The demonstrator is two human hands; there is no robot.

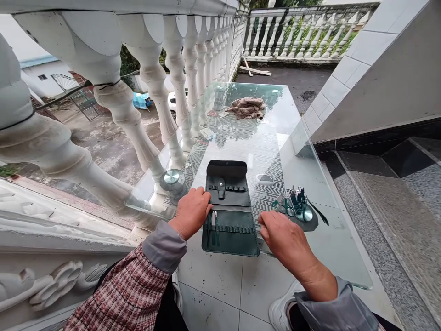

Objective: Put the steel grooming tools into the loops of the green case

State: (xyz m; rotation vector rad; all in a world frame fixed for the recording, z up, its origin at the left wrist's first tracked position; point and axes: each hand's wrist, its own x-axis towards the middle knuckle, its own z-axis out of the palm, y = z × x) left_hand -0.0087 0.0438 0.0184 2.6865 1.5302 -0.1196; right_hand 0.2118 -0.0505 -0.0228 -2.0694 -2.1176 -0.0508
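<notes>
A dark green manicure case (231, 246) lies unfolded near the front edge of the glass table, its flap at the far end. Two slim tools (215, 230) sit in the loops at its lower left; the other loops look unfilled. My left hand (191, 212) is closed at the case's left edge, beside the fold, thumb and forefinger against it. By the right edge, my right hand (287, 239) is closed with curled fingers; whatever is inside them is hidden. Beyond it is a cluster of nail clippers, scissors and other grooming tools (296, 202).
The glass table (303, 161) has round metal supports (172, 178) beneath it. A crumpled brown cloth (246, 108) and a small card (207, 134) lie farther back. White balusters (151, 73) run along the left; stone steps (389, 220) are at the right.
</notes>
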